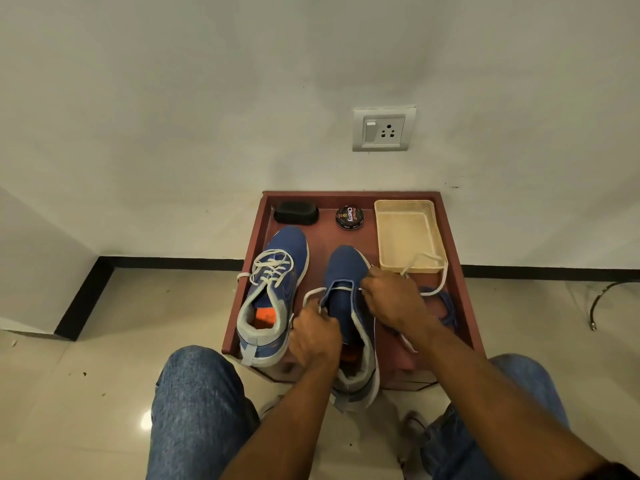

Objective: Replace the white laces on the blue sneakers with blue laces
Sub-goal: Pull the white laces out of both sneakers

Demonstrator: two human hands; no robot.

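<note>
Pinching white lace (437,271) in both hands (313,336), basket (408,233), polish tin (349,217) behind sneaker (346,271)

Wall: plain white wall (207,98) fills the upper half of the frame, with a small dark scuff at right of centre.
Socket: grey switch-and-socket plate (383,129) mounted right of centre.
Skirting: black skirting (166,262) runs along the wall's foot, turning toward the lower left.
Floor: glossy beige tiles (104,393), a bright light reflection at lower left.
Furniture: low reddish-brown wooden stand (460,271) set against the wall.
Right edge: curved dark hose (602,296) on the floor.
</note>
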